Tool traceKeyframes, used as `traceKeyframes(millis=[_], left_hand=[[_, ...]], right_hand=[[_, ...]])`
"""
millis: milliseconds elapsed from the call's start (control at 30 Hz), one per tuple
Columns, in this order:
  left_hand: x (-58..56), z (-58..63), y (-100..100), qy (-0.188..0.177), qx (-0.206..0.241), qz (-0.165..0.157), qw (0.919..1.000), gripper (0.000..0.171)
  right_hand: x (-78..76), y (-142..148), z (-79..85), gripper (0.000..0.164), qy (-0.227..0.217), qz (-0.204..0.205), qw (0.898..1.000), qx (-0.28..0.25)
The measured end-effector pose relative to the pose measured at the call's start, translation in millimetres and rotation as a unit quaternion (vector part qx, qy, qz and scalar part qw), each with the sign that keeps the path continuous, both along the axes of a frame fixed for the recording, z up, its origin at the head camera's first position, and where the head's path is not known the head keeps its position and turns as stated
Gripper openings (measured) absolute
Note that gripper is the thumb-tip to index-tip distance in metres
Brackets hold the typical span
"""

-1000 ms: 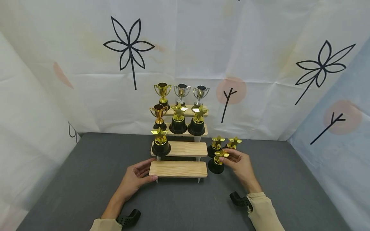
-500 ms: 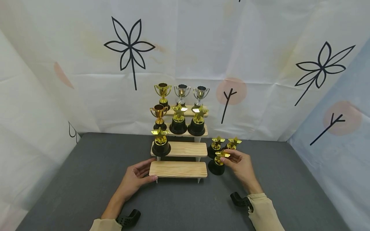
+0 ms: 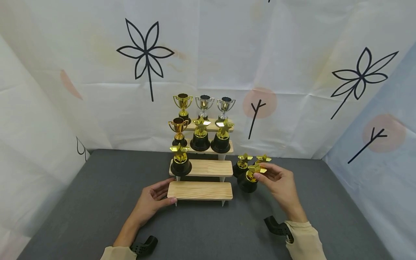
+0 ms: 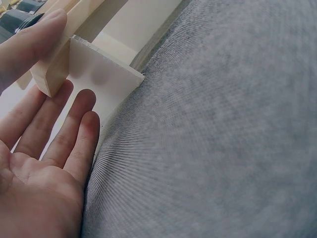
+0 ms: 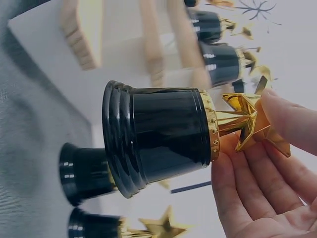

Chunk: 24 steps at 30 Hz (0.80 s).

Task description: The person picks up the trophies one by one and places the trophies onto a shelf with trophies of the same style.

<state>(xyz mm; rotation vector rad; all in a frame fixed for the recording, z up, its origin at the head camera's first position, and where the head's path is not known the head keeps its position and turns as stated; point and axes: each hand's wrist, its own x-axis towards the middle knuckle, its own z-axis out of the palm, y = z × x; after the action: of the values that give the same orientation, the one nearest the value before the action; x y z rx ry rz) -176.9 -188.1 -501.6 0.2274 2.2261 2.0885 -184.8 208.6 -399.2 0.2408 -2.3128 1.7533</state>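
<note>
Tiered wooden stand point(image 3: 211, 168) lies at two o'clock of the left hand point(image 3: 152, 201), whose fingers and thumb hold its lowest step's end. Star trophy point(image 3: 248, 183) sits at nine o'clock of the right hand point(image 3: 280, 185), fingers pinching its gold star. Against half a second ago, hand and trophy stand farther toward two o'clock. White patterned backdrop point(image 3: 227, 43) at twelve o'clock; dark grey surface point(image 3: 201, 231) beneath.

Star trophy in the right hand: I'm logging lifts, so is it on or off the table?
Off: in the right wrist view, a gap separates the held trophy from the table.
</note>
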Motion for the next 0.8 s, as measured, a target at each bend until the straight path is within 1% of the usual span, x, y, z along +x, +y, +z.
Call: traceKeyframes(millis=[167,367,567,800], left_hand=[[-0.3,-0.1,0.1,0.000,0.002,-0.001,1.0000,0.073],[-0.4,-0.1,0.0,-0.002,0.002,-0.002,1.0000,0.073],[0.0,1.0,-0.2,-0.002,0.005,-0.001,1.0000,0.072],[-0.2,1.2,0.1,0.000,0.007,-0.002,1.0000,0.073]], right_hand=[[8.3,1.7,12.7,0.038,0.022,0.001,1.000,0.002],[15.5,1.3,22.8,0.038,0.039,0.008,0.999,0.001],[21.2,-2.1,29.8,0.038,0.039,0.016,0.999,-0.004],[25.1,-11.1,33.6,0.037,0.037,0.045,0.998,-0.026]])
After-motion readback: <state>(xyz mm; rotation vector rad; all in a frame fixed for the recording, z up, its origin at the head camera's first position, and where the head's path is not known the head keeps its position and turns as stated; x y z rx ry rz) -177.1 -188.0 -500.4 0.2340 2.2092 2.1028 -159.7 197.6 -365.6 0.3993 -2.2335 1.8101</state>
